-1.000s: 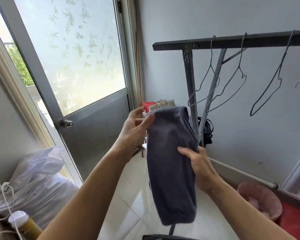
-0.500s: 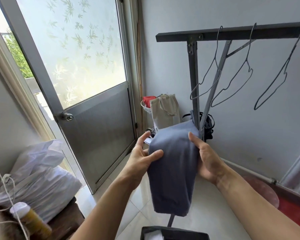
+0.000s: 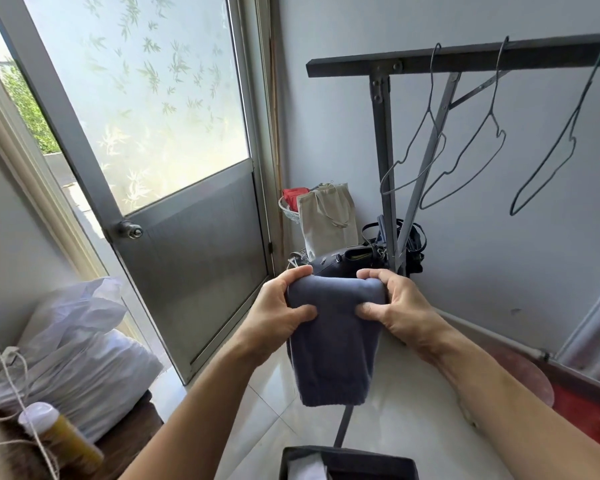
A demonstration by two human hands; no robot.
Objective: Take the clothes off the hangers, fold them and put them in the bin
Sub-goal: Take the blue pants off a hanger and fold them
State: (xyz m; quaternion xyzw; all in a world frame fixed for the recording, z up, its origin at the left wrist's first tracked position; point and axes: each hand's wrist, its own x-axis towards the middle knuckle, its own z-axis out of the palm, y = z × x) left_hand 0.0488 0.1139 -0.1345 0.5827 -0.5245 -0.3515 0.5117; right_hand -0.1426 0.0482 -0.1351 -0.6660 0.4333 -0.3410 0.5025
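Note:
A folded blue-grey garment (image 3: 333, 351) hangs in front of me at chest height. My left hand (image 3: 278, 313) grips its upper left edge, thumb on the front and fingers curled over the top. Its upper right edge is gripped the same way by my right hand (image 3: 395, 306). Directly below, at the bottom edge of the view, sits a dark bin (image 3: 350, 462) with something white inside. Three bare wire hangers (image 3: 465, 161) hang from the dark rail (image 3: 465, 60) at the upper right.
A metal door with frosted glass (image 3: 174, 161) stands at the left. A canvas tote (image 3: 326, 220) and dark bags (image 3: 388, 247) fill the corner behind the rack leg. White plastic bags (image 3: 73, 355) and a yellow bottle (image 3: 63, 434) lie on a low wooden stand at the left. A pink basin (image 3: 523, 372) sits at the right.
Both hands have brought the garment lower and shifted to grip its top fold at both sides. The view has tilted down, so more of the bin shows.

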